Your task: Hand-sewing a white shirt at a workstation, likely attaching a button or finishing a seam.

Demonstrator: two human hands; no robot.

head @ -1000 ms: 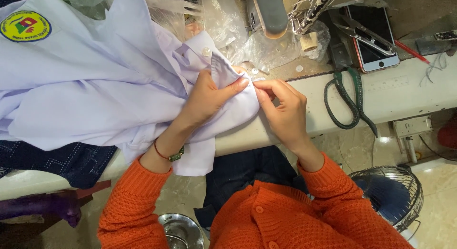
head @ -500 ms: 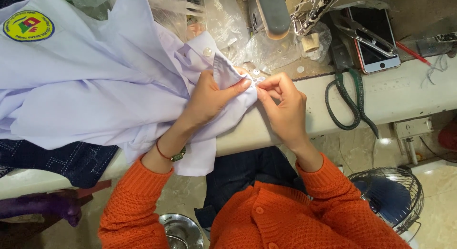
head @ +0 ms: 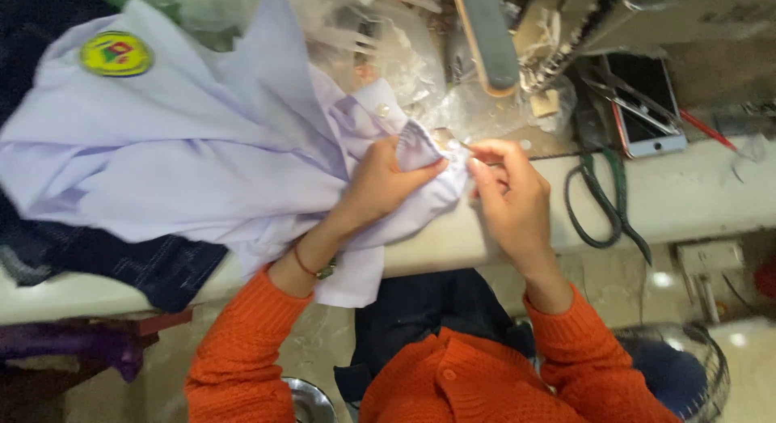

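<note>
1. The left hand [head: 388, 184] lies palm-down on the pale lilac cotton shirt [head: 202, 164], its fingers pinching a folded edge at the worktop's [head: 695, 205] front.
2. The right hand [head: 509, 196] has its fingers pressed together, nipping something too small to tell.
3. Since half a second ago, both hands have barely shifted.
4. Green-handled scissors [head: 602, 205] and a white-edged phone [head: 643, 107] lie to the right.

sleeves: orange knit | front: buttoned | left wrist: thin band, perhaps a watch

Both hands, left [head: 386, 183] and right [head: 508, 195], pinch a pale lilac shirt [head: 202, 160] at the table [head: 695, 200] edge, scissors [head: 602, 209] beside.
</note>
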